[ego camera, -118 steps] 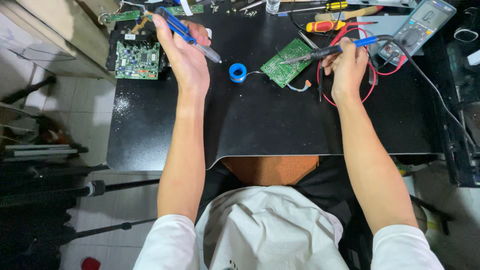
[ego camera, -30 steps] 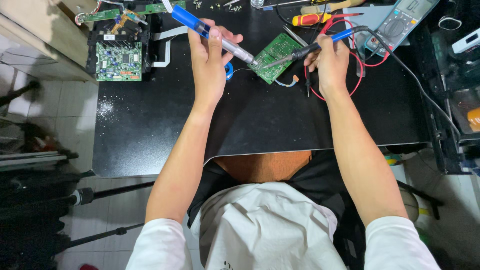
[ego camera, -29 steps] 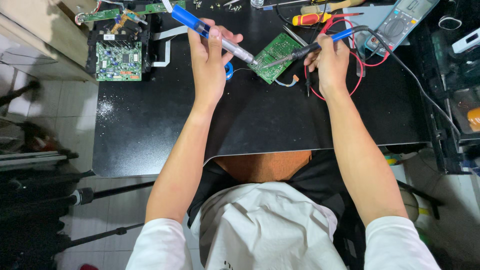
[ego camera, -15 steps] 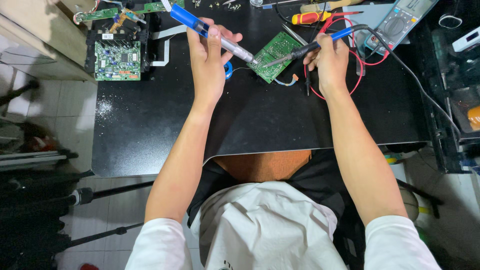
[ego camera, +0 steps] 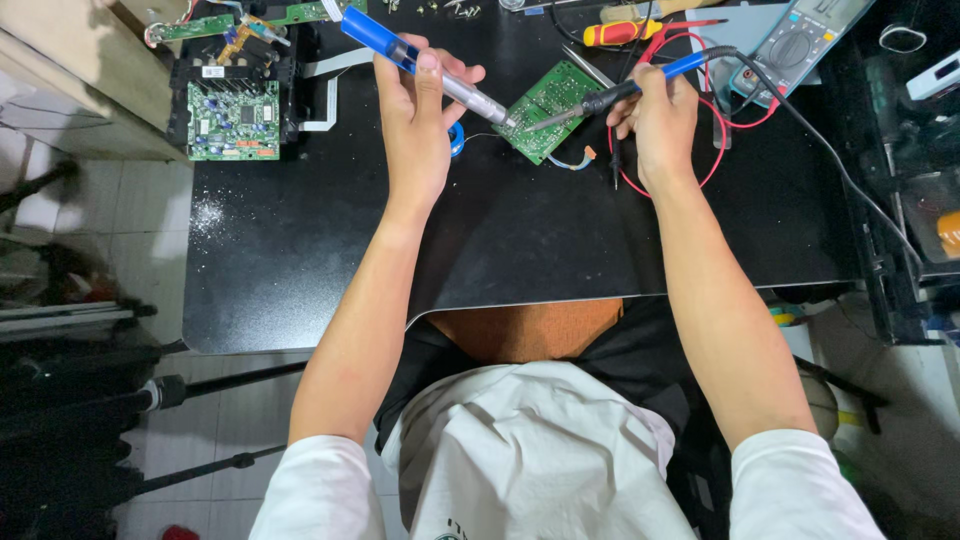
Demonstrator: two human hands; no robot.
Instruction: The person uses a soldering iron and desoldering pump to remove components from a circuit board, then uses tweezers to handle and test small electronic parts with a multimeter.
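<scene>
On black bench (ego camera: 520, 250), desoldering pump (ego camera: 425, 66) and soldering iron (ego camera: 640, 85) slant toward green board (ego camera: 550, 110).

small circuit board (ego camera: 548, 110) between both hands | larger circuit board (ego camera: 233, 120) far left | multimeter (ego camera: 800, 42) right

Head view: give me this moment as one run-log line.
left hand: holds desoldering pump | right hand: holds soldering iron | both tips on green circuit board | black mat

A green circuit board (ego camera: 548, 110) lies on the black table (ego camera: 520, 240), beside a blue-and-silver desoldering pump (ego camera: 425, 65).
</scene>
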